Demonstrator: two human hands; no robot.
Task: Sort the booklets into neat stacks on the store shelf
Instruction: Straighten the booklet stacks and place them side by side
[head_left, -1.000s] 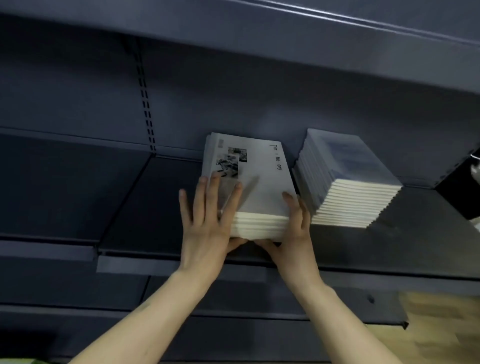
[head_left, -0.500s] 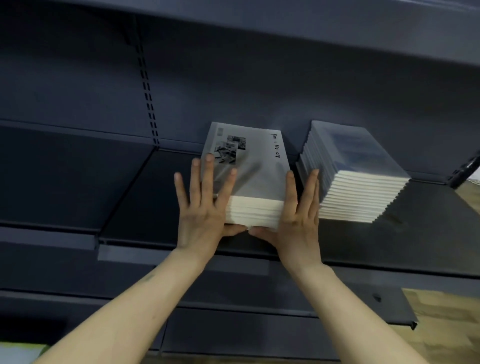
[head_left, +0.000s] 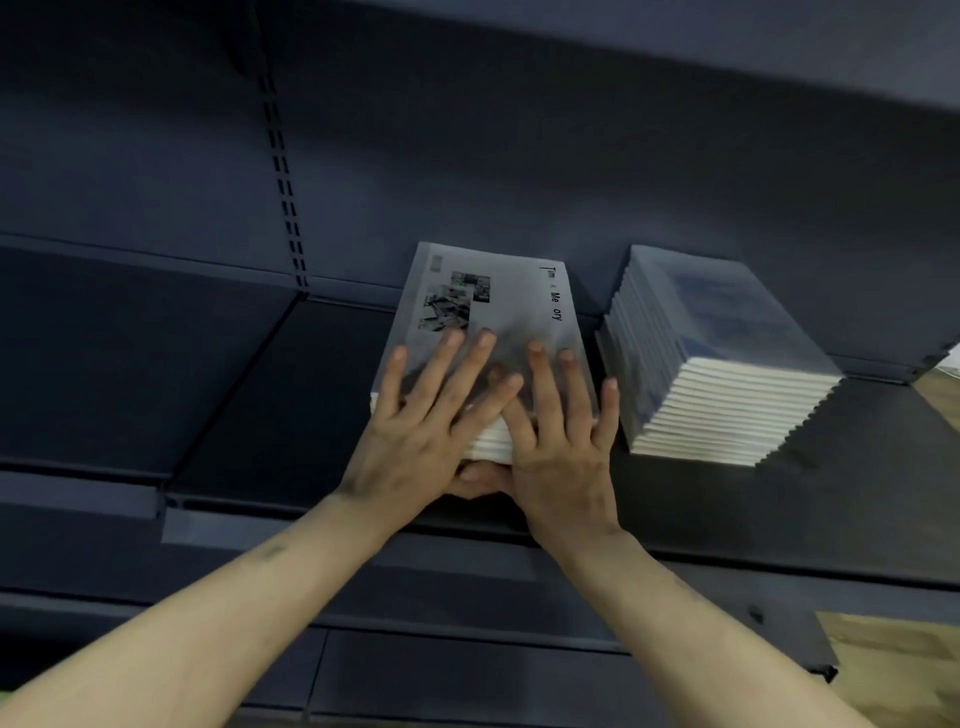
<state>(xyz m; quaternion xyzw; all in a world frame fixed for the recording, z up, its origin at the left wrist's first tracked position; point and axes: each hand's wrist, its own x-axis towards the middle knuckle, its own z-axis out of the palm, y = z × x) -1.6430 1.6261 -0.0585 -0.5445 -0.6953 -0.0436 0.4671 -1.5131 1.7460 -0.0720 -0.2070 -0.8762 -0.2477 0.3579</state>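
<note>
Left hand (head_left: 415, 421): spread flat, fingers splayed wide, palm pressed on the front half of the top cover; nothing is gripped, and the thumb is tucked under the front edge.
Right hand (head_left: 558, 441): likewise flattened and fanned out, laid on the cover just beside the left, with the little finger hung over the right-hand edge.
Booklet stack (head_left: 483, 332): held down under both palms, set on the shelf (head_left: 249, 395) against the back panel, its cover printed with photos and a title.
Step in hand: the pile is judged to be getting squared and pushed home.
How it is done well: even pressure is kept on top while the edges are nudged flush; the thumbs are best used as a stop at the front so that no cover is slid off line.
Neighbouring stack (head_left: 727, 374): stood close on the right, apart from the first, its layers visibly stepped, so tidying there is probably owed.
</note>
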